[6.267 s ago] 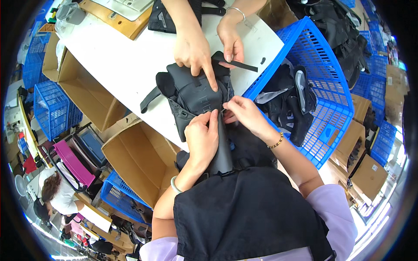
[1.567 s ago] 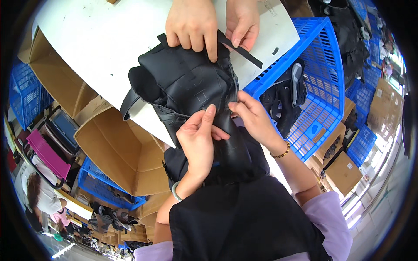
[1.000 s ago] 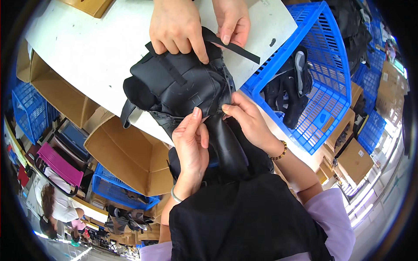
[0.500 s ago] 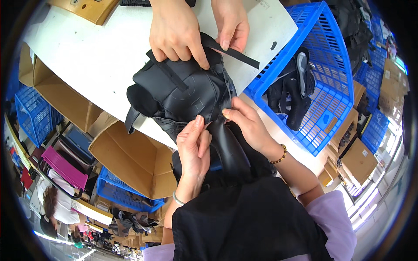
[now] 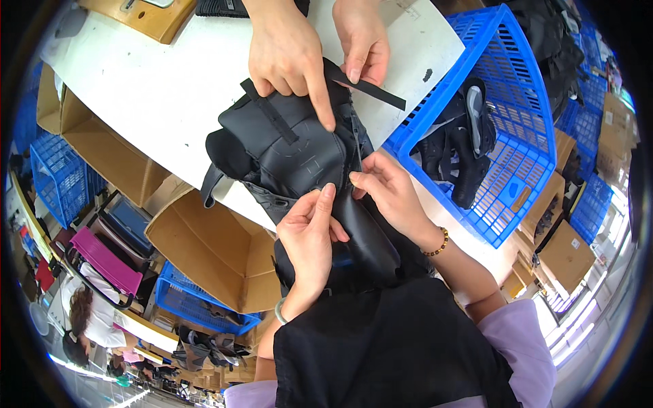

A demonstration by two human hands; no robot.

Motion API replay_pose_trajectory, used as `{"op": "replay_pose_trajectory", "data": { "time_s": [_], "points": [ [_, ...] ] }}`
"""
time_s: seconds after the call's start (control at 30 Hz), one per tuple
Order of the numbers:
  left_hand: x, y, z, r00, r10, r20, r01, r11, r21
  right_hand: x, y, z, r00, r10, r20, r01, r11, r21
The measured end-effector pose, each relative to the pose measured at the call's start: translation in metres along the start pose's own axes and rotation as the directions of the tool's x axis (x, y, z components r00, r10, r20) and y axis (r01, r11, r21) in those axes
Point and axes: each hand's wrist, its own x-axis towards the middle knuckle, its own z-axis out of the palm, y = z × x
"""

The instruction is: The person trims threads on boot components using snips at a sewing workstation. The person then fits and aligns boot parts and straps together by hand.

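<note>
- The black leather-look sewn piece (image 5: 309, 146) is lying over the near edge of the white table (image 5: 156, 88), its lower end hanging off toward the dark apron (image 5: 388, 333).
- Handling the seam well is probably calling for light, even tension, with both hands staying close to it and the layers lying flat.
- The right hand (image 5: 388, 190), just past the table's near edge, is pinching the piece's edge between thumb and forefinger, leaving almost no gap.
- The left hand (image 5: 306, 238), also past that edge, is bringing thumb and forefinger close together at the seam, the other fingers curling loosely; whether they are gripping material, I cannot tell.
- Over the table, a co-worker's pointing hand (image 5: 289, 61) is touching the piece with an extended forefinger.
- Also over the table, the co-worker's other hand (image 5: 360, 44) is holding a black strap (image 5: 381, 94) between thumb and fingers.
</note>
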Motion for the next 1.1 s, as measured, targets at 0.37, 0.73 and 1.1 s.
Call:
{"op": "replay_pose_trajectory", "data": {
  "time_s": [0.37, 0.73, 1.1],
  "points": [
    [0.001, -0.003, -0.007, 0.998, -0.016, 0.06, 0.018, 0.999, -0.027, -0.001, 0.003, -0.003, 1.0, -0.003, 0.006, 0.003, 1.0, -0.011],
    [-0.001, 0.003, -0.008, 0.995, 0.001, 0.097, 0.001, 1.0, -0.013, 0.0, 0.004, -0.007, 0.997, 0.019, 0.076, -0.013, 0.997, -0.073],
    [-0.012, 0.005, -0.001, 0.994, 0.095, 0.049, -0.103, 0.974, 0.203, 0.001, 0.009, -0.005, 0.998, -0.056, 0.037, 0.058, 0.997, -0.06]
  ]
}}
